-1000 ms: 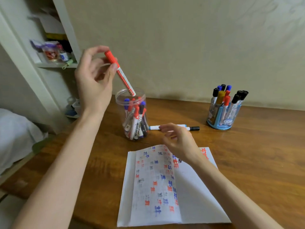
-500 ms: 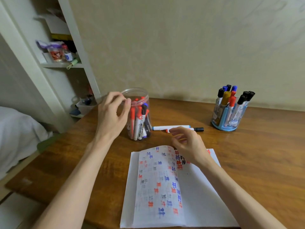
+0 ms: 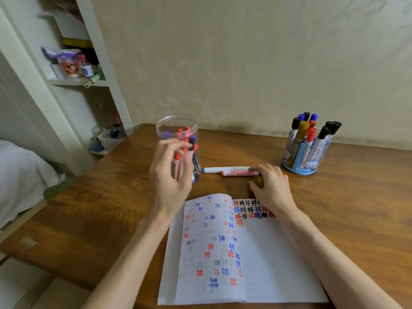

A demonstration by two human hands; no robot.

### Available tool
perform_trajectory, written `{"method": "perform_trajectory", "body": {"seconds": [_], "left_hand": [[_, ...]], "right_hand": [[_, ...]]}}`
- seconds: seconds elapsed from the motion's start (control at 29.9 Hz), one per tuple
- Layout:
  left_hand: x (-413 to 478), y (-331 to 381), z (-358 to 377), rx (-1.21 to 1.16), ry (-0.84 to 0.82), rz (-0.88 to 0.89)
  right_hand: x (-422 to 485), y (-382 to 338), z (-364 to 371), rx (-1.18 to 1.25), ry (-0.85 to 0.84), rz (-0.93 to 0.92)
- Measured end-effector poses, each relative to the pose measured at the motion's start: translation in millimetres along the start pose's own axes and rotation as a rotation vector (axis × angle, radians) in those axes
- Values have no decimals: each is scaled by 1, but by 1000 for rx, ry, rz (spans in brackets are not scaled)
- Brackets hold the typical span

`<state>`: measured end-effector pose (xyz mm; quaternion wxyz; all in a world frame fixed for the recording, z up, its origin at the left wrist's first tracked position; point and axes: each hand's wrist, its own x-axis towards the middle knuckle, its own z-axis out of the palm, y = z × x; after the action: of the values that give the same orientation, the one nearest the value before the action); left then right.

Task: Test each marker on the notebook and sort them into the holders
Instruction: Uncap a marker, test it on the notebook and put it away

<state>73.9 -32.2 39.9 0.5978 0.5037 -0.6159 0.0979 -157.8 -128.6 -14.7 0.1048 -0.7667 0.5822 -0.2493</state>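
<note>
While a white marker (image 3: 225,169) with a blue end and a red-tipped marker (image 3: 239,173) lie side by side on the table (image 3: 356,197) just beyond the notebook (image 3: 267,264), the fingertips (image 3: 256,168) of my right hand (image 3: 272,188) rest on their right ends. My thumb is spread back toward the notebook, so I grasp nothing. My left hand (image 3: 171,177) hangs loosely curled and empty beyond the notebook's far left corner, in front of the clear jar (image 3: 176,123) of markers. The blue holder (image 3: 298,170), with markers upright in it, stands well beyond the notebook's far right corner.
</note>
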Motion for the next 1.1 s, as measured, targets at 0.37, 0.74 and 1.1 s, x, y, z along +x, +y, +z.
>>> {"method": "perform_trajectory", "body": {"seconds": [0.37, 0.74, 1.1], "left_hand": [[-26, 24, 54, -62, -625, -431], [-39, 47, 63, 63, -820, -285], [-43, 41, 54, -216, -985, -332]], "right_hand": [[-9, 2, -6, -9, 86, 5], [-70, -14, -51, 912, -119, 215], [-84, -9, -48, 914, -47, 70]]}}
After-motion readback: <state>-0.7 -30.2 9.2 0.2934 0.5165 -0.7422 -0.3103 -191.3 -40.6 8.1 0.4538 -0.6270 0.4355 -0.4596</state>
